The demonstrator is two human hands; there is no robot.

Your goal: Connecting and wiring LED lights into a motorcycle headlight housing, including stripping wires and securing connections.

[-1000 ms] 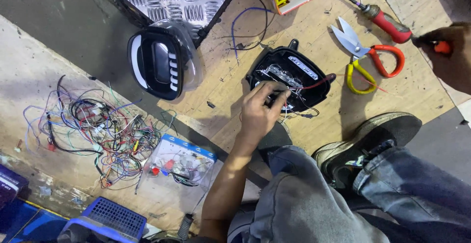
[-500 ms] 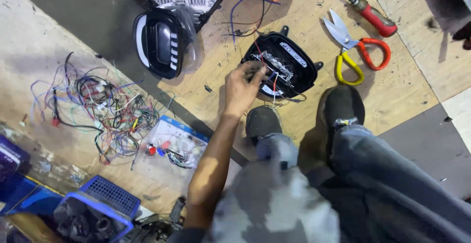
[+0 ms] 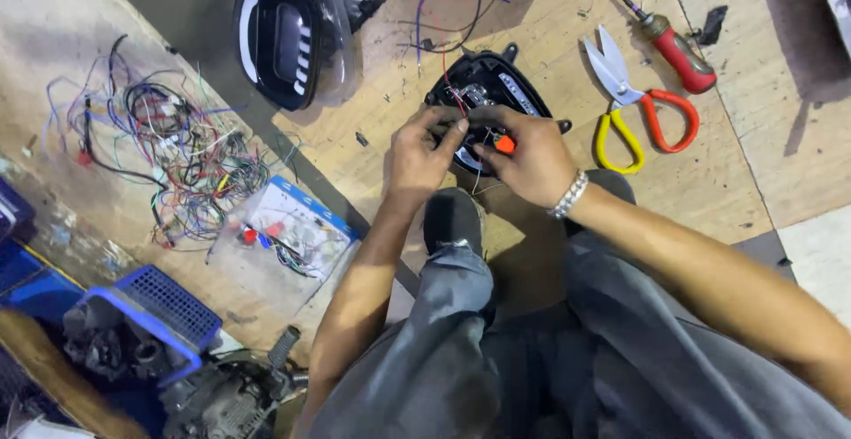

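The wooden floor (image 3: 550,58) is under me. The black housing (image 3: 483,93) lies there, just past my shoe. My left hand (image 3: 421,151) pinches its thin wires. My right hand (image 3: 532,160) is closed around a small orange tool (image 3: 503,144). If I tug hard, a wire might snap.

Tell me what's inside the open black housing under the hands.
Inside the black housing, thin red and white wires and a pale strip along its far side show. The left hand and the right hand, pinching a small orange-handled tool, cover the near half.
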